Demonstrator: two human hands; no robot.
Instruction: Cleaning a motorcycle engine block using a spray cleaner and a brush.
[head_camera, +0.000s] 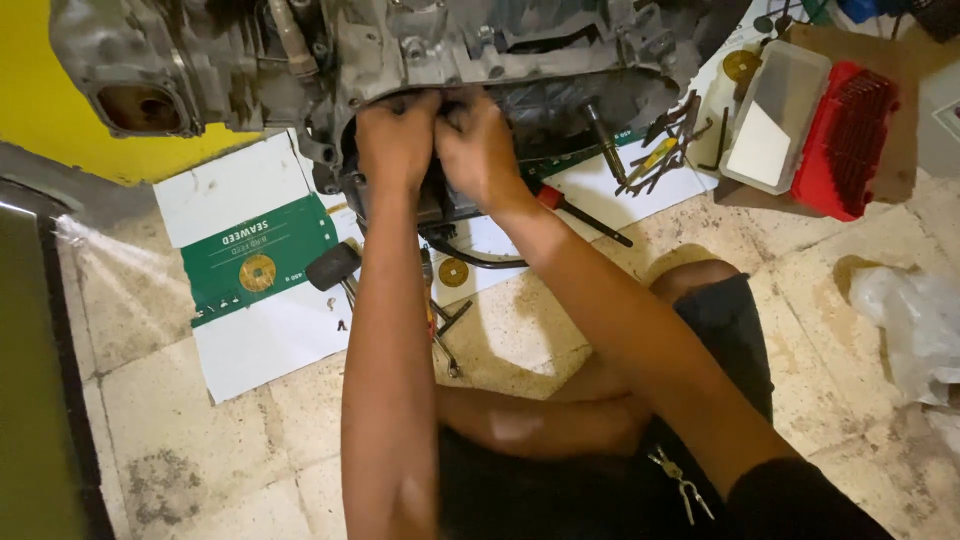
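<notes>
I hold both hands against the lower edge of the engine block (430, 50), left hand (397, 140) and right hand (478, 150) touching, fingers curled on a small part I cannot identify. Judged step: fitting work. A red-handled screwdriver (580, 213) lies just below the block on the floor.

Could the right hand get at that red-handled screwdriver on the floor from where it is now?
Probably yes. The right hand is pressed against the engine block beside the left hand, and the red-handled screwdriver lies just beside its wrist on the white cardboard, with nothing lying between them.
</notes>
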